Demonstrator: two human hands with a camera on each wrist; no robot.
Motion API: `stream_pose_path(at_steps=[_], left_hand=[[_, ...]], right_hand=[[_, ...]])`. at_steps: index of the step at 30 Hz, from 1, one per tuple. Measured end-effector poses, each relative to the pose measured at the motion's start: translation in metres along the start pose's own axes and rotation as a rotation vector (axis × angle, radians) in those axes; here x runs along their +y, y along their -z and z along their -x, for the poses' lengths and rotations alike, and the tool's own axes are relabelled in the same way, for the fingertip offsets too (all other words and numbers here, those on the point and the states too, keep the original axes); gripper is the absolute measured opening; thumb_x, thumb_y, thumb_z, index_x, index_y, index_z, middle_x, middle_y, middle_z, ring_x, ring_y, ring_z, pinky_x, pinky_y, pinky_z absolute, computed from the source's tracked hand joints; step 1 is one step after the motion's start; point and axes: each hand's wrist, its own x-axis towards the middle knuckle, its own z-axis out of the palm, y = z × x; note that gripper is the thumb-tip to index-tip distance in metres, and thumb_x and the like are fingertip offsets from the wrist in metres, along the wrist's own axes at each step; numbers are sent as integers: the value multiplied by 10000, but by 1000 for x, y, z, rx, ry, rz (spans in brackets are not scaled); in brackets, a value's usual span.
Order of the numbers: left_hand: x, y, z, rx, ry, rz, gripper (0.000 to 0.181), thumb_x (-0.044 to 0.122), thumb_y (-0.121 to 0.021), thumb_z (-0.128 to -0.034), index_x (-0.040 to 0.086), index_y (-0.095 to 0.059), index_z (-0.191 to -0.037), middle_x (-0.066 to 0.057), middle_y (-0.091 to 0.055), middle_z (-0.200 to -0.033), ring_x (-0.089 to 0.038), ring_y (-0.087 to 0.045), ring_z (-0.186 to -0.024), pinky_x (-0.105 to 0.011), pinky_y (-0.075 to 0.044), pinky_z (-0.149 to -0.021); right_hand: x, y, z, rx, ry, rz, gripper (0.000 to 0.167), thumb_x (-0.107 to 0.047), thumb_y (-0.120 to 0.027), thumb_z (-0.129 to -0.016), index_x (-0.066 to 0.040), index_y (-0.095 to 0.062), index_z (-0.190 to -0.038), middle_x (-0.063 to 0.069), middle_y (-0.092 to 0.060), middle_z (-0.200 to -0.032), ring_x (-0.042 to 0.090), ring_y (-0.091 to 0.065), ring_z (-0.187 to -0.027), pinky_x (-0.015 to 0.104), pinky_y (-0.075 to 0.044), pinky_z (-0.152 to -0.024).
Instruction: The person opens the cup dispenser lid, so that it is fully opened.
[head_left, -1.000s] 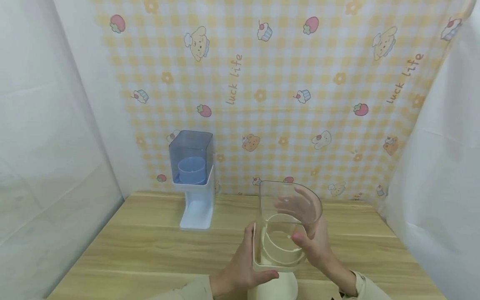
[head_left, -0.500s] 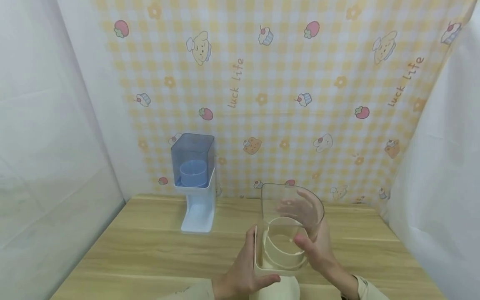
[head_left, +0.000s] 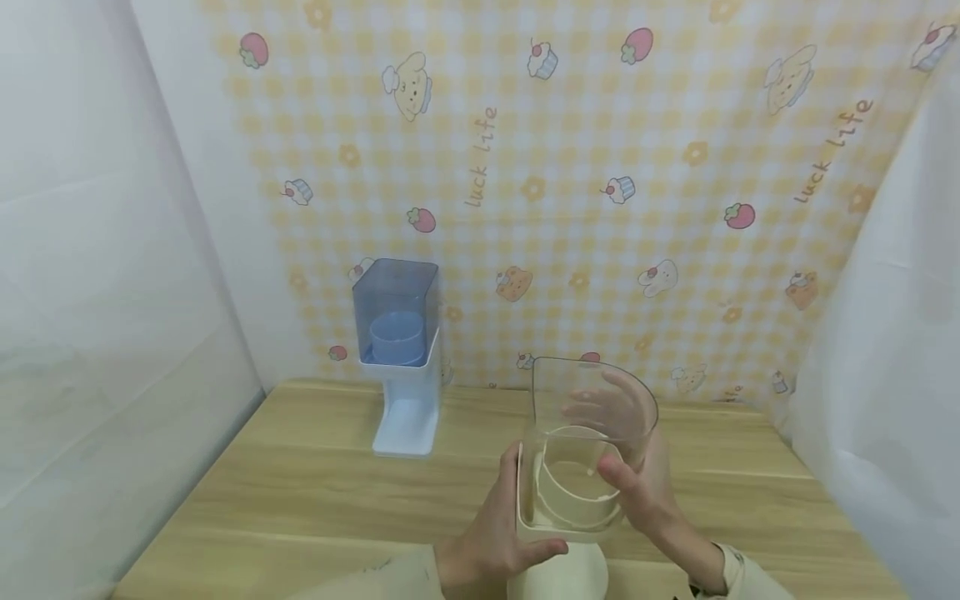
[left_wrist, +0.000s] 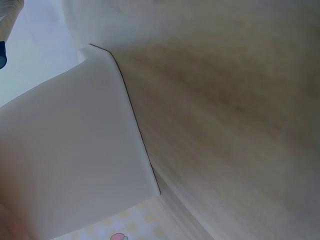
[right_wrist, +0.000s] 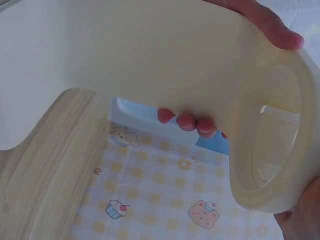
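Observation:
A cream dispenser with a clear, round-fronted upper container [head_left: 573,487] is held up near the table's front edge. My left hand [head_left: 491,529] grips its cream body from the left, thumb across the front under the container. With its thumb on the near side and fingers spread behind the clear wall, my right hand [head_left: 648,492] holds the container. In the right wrist view the cream body [right_wrist: 150,55] shows from below, with a round opening at its right and several fingertips [right_wrist: 186,121] curled round its edge. The left wrist view shows its pale side [left_wrist: 75,140] close up.
A white dispenser with a blue-tinted container [head_left: 397,312] stands upright on the wooden table [head_left: 337,492], at the back left. A checked cloth [head_left: 570,167] hangs behind the table, and white sheets [head_left: 892,350] hang at both sides.
The head view has shifted slightly, so the whole scene sits a little further right. Both hands keep the same hold on the cream dispenser.

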Motion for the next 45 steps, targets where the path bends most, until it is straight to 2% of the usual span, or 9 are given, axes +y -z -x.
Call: stream_pose_path(at_steps=[4, 8, 15, 18, 25, 31, 38, 45], left_hand=[[0, -1, -1, 6, -21, 4, 956, 457, -696, -904, 44, -75, -1501, -167, -429, -1419, -219, -544, -1255, -349, -543, -1003], [-1, -1, 0, 10, -7, 2, 964, 461, -698, -901, 50, -72, -1508, -138, -424, -1429, -220, -540, -1258, -354, -541, -1008], [1, 1, 0, -14, 71, -58, 1015, 559, -674, -887, 116, -43, -1548, -77, -446, -1437, -180, -541, -1257, -328, -535, -1008], [1, 1, 1, -14, 80, -78, 1020, 577, -664, -885, 118, -41, -1549, -79, -447, -1435, -179, -543, -1253, -326, -538, -1003], [2, 2, -1, -6, 100, -136, 1027, 637, -646, -868, 139, -55, -1543, -49, -462, -1416, -151, -550, -1236, -314, -534, -1005], [1, 3, -1, -13, 73, -131, 1018, 583, -676, -873, 112, -61, -1532, -85, -464, -1412, -170, -553, -1238, -318, -532, -1010], [-2, 3, 0, 21, 36, -137, 1020, 580, -677, -872, 71, -86, -1530, -119, -476, -1389, -193, -576, -1208, -329, -541, -997], [-3, 0, 0, 12, 34, -119, 1025, 593, -663, -877, 60, -76, -1528, -117, -457, -1408, -201, -560, -1236, -337, -535, -1011]], right_hand=[[-1, 0, 0, 14, -9, 7, 754, -374, -617, -949, 60, -299, -1478, 138, -644, -1287, 211, -696, -1084, 309, -550, -952], [-1, 0, 0, 18, -5, 12, 752, -367, -613, -947, 69, -301, -1474, 162, -641, -1285, 210, -697, -1083, 314, -553, -949], [2, 0, -2, 15, 66, -27, 759, -356, -629, -952, 95, -294, -1463, 150, -647, -1282, 228, -698, -1086, 342, -576, -930], [5, 0, -3, 8, 87, -43, 772, -361, -639, -952, 107, -291, -1457, 127, -647, -1283, 226, -694, -1093, 342, -580, -926], [10, 2, -5, 13, 166, -69, 774, -329, -658, -941, 129, -293, -1448, 165, -643, -1277, 231, -688, -1104, 337, -573, -944], [10, 1, -5, 10, 153, -66, 775, -336, -652, -941, 118, -292, -1456, 145, -644, -1287, 223, -687, -1110, 330, -566, -956], [9, 0, -5, 4, 123, -41, 810, -395, -652, -938, 113, -293, -1456, 123, -650, -1286, 226, -691, -1098, 343, -571, -948], [7, 2, -4, 29, 84, -41, 826, -407, -647, -934, 136, -292, -1445, 164, -654, -1248, 234, -702, -1069, 351, -584, -920]])
